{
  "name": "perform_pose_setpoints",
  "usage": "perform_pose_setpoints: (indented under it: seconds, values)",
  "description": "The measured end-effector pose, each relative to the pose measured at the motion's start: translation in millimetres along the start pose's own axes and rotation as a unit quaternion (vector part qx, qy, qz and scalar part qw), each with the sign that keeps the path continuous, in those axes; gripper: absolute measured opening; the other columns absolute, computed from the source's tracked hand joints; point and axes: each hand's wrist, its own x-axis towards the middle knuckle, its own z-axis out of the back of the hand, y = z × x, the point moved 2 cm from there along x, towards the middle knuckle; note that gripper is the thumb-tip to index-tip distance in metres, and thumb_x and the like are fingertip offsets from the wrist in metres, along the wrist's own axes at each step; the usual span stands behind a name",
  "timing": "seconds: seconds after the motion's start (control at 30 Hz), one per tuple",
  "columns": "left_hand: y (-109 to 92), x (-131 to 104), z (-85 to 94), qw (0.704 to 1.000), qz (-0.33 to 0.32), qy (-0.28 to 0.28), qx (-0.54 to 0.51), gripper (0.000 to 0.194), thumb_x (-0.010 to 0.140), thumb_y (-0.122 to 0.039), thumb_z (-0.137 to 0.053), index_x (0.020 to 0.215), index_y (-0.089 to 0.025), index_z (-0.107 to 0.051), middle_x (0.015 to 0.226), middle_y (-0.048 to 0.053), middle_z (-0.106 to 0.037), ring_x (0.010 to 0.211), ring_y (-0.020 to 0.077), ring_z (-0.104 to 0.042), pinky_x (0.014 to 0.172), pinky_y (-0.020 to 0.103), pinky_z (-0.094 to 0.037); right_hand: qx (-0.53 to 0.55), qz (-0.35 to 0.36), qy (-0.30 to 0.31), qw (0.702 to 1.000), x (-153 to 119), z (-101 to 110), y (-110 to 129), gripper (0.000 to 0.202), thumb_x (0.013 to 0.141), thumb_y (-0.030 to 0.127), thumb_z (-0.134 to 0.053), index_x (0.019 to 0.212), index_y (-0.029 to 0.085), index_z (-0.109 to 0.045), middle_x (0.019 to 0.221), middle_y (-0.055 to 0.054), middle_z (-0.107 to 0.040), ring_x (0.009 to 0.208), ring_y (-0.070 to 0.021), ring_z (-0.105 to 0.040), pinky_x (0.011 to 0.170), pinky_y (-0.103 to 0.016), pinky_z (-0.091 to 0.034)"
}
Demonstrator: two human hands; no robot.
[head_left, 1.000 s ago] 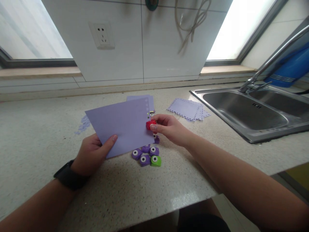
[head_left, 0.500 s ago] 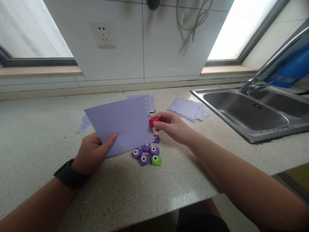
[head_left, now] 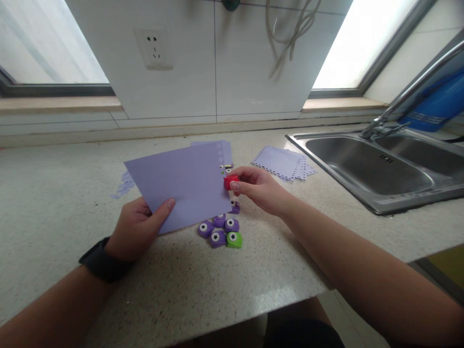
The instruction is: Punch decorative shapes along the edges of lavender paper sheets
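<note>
My left hand (head_left: 145, 222) grips the lower left part of a sheet of purple paper (head_left: 181, 183), thumb on top, and holds it tilted above the counter. A row of punched holes runs down from the top of the sheet's right edge. Between thumb and fingers of my right hand (head_left: 253, 188) is a small red craft punch (head_left: 231, 182), set on that right edge. Below the sheet stand several purple craft punches (head_left: 218, 238) and a green craft punch (head_left: 234, 239). More punches are partly hidden behind the paper.
Behind the held sheet lies more purple paper (head_left: 227, 152). A stack of sheets with punched borders (head_left: 277, 162) is at the right, near the steel sink (head_left: 362, 164). Small paper cutouts (head_left: 125, 185) are scattered at the left. The speckled counter's front edge (head_left: 217, 330) runs below.
Almost nothing differs. The sheet's left side and my left hand have shifted very slightly left, while the red punch stays at the same place on the right edge.
</note>
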Motion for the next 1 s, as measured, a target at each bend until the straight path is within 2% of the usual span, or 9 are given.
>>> perform_pose_setpoints:
  seconds: [0.4,0.63,1.0]
  values:
    - [1.5,-0.3,-0.4,1.0,-0.024,-0.006,0.004,0.009,0.082,-0.03,-0.072,0.079,-0.026,-0.079,0.086,0.003,-0.085,0.077,0.0279,-0.082,0.07,0.037,-0.069,0.003,-0.001,-0.001,1.0,-0.6,-1.5,1.0,0.026,0.083,0.036,-0.089,0.102,0.02,-0.08,0.09,-0.003,-0.077,0.078,-0.0128,-0.067,0.073,-0.028,-0.055]
    - [3.0,-0.5,-0.3,1.0,-0.021,-0.005,0.001,0.01,0.083,-0.03,-0.071,0.079,-0.025,-0.079,0.082,0.003,-0.085,0.072,0.027,-0.081,0.062,0.034,-0.068,0.006,-0.003,-0.001,1.0,0.5,-1.1,-0.2,0.027,0.082,0.036,-0.089,0.102,0.02,-0.08,0.09,-0.003,-0.077,0.079,-0.0133,-0.067,0.073,-0.028,-0.055]
    - [5.9,-0.2,-0.2,0.999,-0.044,-0.01,0.013,0.008,0.083,-0.028,-0.071,0.082,-0.026,-0.079,0.086,0.003,-0.085,0.075,0.0254,-0.081,0.067,0.033,-0.068,-0.001,-0.015,-0.008,1.0,-0.2,-2.1,0.9,0.03,0.081,0.038,-0.089,0.102,0.02,-0.079,0.091,-0.004,-0.077,0.08,-0.0143,-0.067,0.075,-0.03,-0.056]
